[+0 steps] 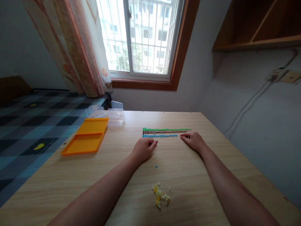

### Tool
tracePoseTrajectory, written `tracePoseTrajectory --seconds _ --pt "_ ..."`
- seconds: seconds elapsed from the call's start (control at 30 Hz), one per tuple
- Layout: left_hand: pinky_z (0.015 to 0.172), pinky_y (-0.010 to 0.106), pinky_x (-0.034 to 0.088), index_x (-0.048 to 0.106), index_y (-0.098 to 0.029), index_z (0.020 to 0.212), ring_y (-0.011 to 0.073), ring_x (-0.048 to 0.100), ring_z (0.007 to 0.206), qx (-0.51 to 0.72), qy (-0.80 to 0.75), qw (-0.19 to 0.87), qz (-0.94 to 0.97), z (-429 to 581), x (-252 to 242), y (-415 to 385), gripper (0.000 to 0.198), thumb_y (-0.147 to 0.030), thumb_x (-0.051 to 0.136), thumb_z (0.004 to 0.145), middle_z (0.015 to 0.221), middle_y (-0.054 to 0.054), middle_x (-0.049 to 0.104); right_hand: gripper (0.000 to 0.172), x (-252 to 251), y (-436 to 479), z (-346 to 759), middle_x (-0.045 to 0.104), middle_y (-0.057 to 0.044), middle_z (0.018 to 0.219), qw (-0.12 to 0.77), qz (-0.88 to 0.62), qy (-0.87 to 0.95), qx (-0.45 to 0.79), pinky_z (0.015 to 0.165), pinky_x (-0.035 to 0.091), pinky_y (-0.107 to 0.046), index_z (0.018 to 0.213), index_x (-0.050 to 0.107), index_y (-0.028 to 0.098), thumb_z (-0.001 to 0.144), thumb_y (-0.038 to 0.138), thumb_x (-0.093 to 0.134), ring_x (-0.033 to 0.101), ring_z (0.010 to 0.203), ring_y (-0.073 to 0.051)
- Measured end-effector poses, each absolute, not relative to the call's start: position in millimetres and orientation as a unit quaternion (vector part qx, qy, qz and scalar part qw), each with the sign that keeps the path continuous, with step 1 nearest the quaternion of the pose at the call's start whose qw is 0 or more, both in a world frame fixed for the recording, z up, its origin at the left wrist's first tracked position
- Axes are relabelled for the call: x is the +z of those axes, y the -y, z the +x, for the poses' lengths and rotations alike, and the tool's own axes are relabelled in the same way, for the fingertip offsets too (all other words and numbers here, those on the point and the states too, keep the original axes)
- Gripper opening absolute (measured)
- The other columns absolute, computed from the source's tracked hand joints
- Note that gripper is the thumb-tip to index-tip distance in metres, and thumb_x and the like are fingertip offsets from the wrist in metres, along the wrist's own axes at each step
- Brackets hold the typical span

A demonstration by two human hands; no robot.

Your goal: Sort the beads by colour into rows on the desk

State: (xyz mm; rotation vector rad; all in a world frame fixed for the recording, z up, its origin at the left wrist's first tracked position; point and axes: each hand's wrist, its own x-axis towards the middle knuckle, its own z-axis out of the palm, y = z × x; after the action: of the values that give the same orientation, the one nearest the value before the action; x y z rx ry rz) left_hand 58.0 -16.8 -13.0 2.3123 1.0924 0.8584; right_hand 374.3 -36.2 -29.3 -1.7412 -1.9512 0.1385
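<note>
Small pieces stand in three rows on the wooden table: a green row point(164, 129) at the back, a dark brown row point(162, 132) in the middle and a blue row point(162, 136) nearest me. My left hand point(144, 149) rests just in front of the left part of the blue row, fingers curled in, with nothing visible in them. Off the right end of that row, my right hand point(194, 139) has its fingertips pressed together close to the tabletop. Whatever they may hold is too small to see. A single blue piece point(156, 166) lies apart, between my forearms.
Near me lies a loose pile of yellow and cream pieces point(158, 197). An orange tray point(81, 153) with its lid laid open sits on the left. Behind it are clear plastic boxes point(115, 117). A bed point(35, 125) adjoins the table's left side; a wall is right.
</note>
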Motion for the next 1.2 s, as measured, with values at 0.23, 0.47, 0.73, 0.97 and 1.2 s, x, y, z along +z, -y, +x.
tracePoseTrajectory --seconds 0.23,0.47,0.73,0.97,1.2 --pt "0.056 0.029 0.021 0.033 -0.019 0.052 0.0128 0.035 0.052 0.310 -0.396 0.220 0.836 57.7 -12.3 16.8 0.046 -0.039 0.045 0.092 0.051 -0.003 0.034 0.025 -30.7 37.0 374.0 0.076 -0.004 0.089 0.286 -0.630 0.718 0.068 0.071 0.048 -0.029 0.096 0.079 0.023 0.085 0.035 0.061 0.065 0.077 -0.019" --pt "0.056 0.029 0.021 0.033 -0.019 0.052 0.0127 0.036 0.052 0.310 -0.396 0.218 0.836 57.6 -11.8 16.5 0.045 -0.039 0.045 0.091 0.050 -0.003 0.035 0.023 -32.0 35.8 370.7 0.076 -0.003 0.093 0.263 -0.651 0.710 0.056 0.073 0.048 -0.028 0.095 0.079 0.026 0.086 0.035 0.060 0.067 0.081 -0.019" --pt "0.056 0.029 0.020 0.032 -0.019 0.052 0.0123 0.034 0.052 0.308 -0.398 0.212 0.838 58.2 -15.0 15.6 0.046 -0.040 0.045 0.091 0.050 -0.004 0.032 0.022 -34.5 31.3 367.2 0.076 -0.003 0.098 0.264 -0.642 0.719 0.037 0.073 0.048 -0.028 0.097 0.079 0.027 0.088 0.034 0.061 0.068 0.085 -0.019" --pt "0.056 0.028 0.021 0.032 -0.019 0.052 0.0122 0.035 0.052 0.313 -0.396 0.212 0.837 57.8 -14.3 16.1 0.046 -0.040 0.045 0.091 0.051 -0.004 0.034 0.021 -35.7 30.6 367.2 0.076 -0.002 0.095 0.273 -0.634 0.723 0.036 0.074 0.050 -0.029 0.098 0.079 0.028 0.088 0.035 0.061 0.068 0.085 -0.020" --pt "0.056 0.029 0.020 0.033 -0.019 0.052 0.0122 0.034 0.052 0.314 -0.392 0.214 0.838 58.5 -12.2 17.1 0.046 -0.039 0.046 0.091 0.050 -0.004 0.033 0.022 -37.6 29.5 368.0 0.076 -0.003 0.099 0.278 -0.622 0.731 0.035 0.076 0.051 -0.030 0.100 0.079 0.028 0.089 0.033 0.060 0.068 0.088 -0.020"
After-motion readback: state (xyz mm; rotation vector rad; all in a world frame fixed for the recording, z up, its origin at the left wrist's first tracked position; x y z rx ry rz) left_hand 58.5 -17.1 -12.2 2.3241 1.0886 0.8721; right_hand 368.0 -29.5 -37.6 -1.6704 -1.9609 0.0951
